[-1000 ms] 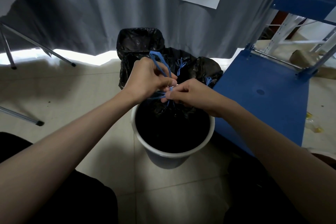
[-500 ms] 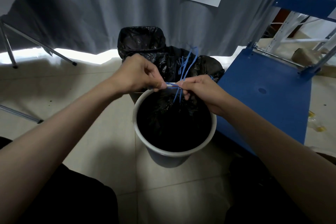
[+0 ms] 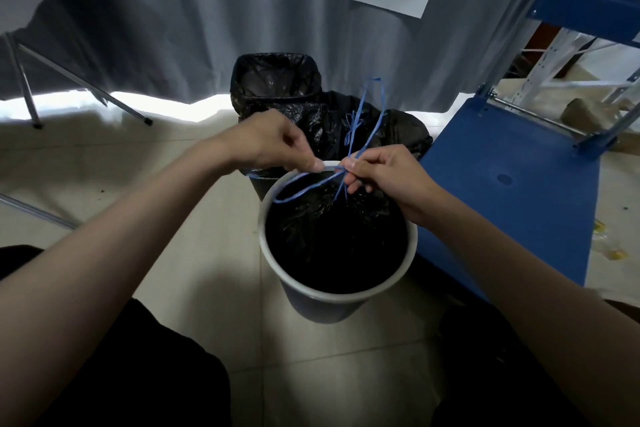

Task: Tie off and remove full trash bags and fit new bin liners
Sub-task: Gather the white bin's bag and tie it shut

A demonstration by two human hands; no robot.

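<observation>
both hands pinch blue drawstring [image 3: 360, 146] over white bin [image 3: 341, 291].

Both hands meet over the far rim of the white bin [image 3: 337, 291]: the left hand [image 3: 270, 142] and right hand [image 3: 384, 177] pinch the blue strings [image 3: 360, 135], which cross the gap between them and loop over the mouth. The near half of the mouth is open from above, down to the black bag [image 3: 332, 239]. Behind the bin, tied bags [image 3: 398, 128] and a lined black bin [image 3: 277, 80] stand close, backed by a curtain [image 3: 207, 10]. A blue panel [image 3: 512, 184] crowds the right side. Bare floor [image 3: 207, 211] lies to the left, with thin metal legs [image 3: 86, 83] farther off.
</observation>
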